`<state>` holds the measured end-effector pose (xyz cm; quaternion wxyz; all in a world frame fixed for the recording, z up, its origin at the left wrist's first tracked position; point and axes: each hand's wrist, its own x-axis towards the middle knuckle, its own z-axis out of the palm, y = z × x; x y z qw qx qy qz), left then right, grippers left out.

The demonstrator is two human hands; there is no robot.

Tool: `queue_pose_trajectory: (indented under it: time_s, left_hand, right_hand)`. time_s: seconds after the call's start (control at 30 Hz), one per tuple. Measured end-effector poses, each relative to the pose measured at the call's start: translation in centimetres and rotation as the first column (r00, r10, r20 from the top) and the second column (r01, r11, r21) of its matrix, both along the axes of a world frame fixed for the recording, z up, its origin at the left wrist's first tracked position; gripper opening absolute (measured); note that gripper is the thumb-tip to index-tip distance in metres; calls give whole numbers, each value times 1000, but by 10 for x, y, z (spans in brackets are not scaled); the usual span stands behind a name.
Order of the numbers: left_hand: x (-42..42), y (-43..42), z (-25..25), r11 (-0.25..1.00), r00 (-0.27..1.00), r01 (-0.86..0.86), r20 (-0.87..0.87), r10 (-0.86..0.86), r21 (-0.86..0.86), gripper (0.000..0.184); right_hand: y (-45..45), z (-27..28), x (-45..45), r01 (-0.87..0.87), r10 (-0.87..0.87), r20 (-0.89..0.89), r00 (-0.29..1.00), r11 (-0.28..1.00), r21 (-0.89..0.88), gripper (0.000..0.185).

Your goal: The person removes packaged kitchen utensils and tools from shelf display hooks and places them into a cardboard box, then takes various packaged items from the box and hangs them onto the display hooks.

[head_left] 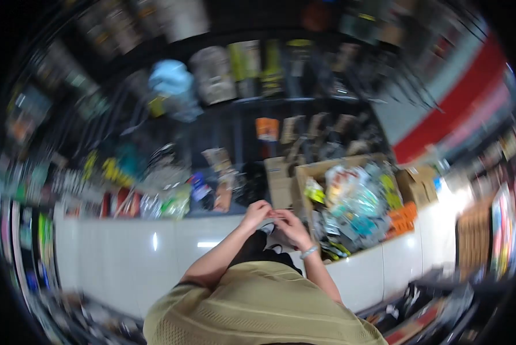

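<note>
My left hand (258, 213) and my right hand (293, 227) meet in front of my body, above the pale floor. Their fingertips are pinched together, and whatever is between them is too small and blurred to name. A bracelet circles my right wrist. Close to my right hand stands an open cardboard box (305, 201), filled with bagged goods (356, 201) in clear plastic. An orange item (402, 219) lies at its right side.
Ahead, a dark rack (304, 103) carries hanging packets. Assorted packaged goods (174, 201) line the floor along its foot. A smaller carton (419, 184) stands right of the box. More shelving (33, 241) rises at left, with stacked goods (502, 230) at right.
</note>
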<state>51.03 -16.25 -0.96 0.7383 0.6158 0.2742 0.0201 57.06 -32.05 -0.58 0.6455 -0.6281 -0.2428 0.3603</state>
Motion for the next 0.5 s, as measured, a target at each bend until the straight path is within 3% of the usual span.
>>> queue_pose_trajectory:
  time_s: [0.07, 0.13, 0.23, 0.33, 0.37, 0.47, 0.5]
  left_hand:
    - [-16, 14, 5, 996, 995, -87, -38, 87, 0, 16]
    - [-34, 29, 8, 984, 982, -180, -57, 179, -8, 18]
    - [-60, 52, 11, 928, 926, -373, -54, 373, -2, 12]
    - [-86, 73, 10, 794, 794, -607, 33, 607, 3, 9]
    - [-95, 86, 0, 760, 759, -650, 57, 649, 4, 17]
    - [-124, 128, -27, 542, 573, -813, 123, 810, 213, 16]
    - [-137, 147, -37, 441, 539, -813, 207, 816, 380, 17]
  right_hand:
    - [-4, -4, -4, -89, 85, -35, 996, 989, -115, 26]
    - [-10, 0, -6, -33, 17, -89, 996, 981, -189, 25]
    - [-23, -10, 1, -138, 109, -119, 987, 952, -273, 23]
    - [-24, 0, 1, -201, 177, -104, 979, 926, -319, 23]
    - [-22, 3, -1, -206, 189, -81, 979, 917, -342, 23]
    - [-5, 9, -9, -165, 145, -84, 986, 931, -326, 22]
    - [3, 10, -14, -141, 115, -100, 988, 941, -309, 21]
